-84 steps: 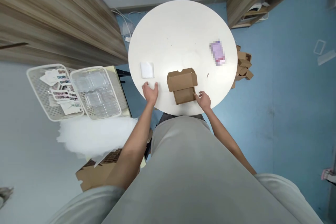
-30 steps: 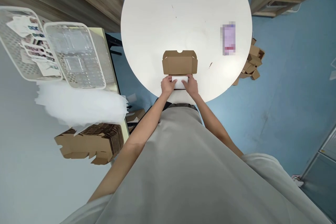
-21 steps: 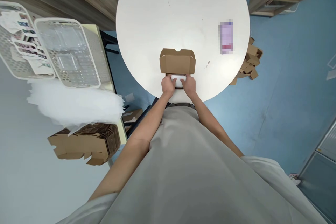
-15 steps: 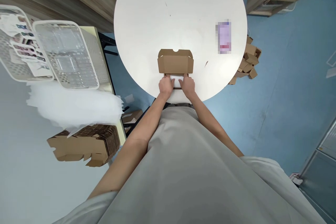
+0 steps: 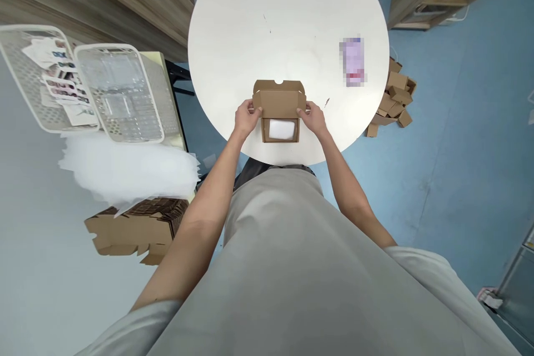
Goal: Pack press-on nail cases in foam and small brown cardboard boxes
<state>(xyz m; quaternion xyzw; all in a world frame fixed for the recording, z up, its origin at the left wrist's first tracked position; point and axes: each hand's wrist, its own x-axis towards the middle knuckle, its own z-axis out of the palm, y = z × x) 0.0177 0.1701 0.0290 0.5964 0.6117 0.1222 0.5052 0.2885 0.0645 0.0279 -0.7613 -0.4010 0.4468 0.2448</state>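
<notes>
A small brown cardboard box (image 5: 278, 103) lies near the front edge of the round white table, its lid raised and tilted away from me. Inside its tray rests a white wrapped packet (image 5: 282, 129); what is under the wrapping is hidden. My left hand (image 5: 247, 118) grips the lid's left side flap between thumb and fingers. On the opposite side, my right hand (image 5: 314, 117) pinches the right flap in the same way. Both thumbs press on the inner face of the lid, and some fingertips are behind the cardboard.
The white table (image 5: 287, 5) also carries a blurred purple item (image 5: 353, 61) at right. To the left stand two white baskets (image 5: 161, 122), a pile of white sheets (image 5: 129, 169) and a stack of flat cardboard boxes (image 5: 129, 233). Small cartons (image 5: 396, 94) lie beyond the table's right edge.
Both hands have left the white packet in the tray, moved outward and up, and taken hold of the lid's side flaps. The packet is now uncovered to view.
</notes>
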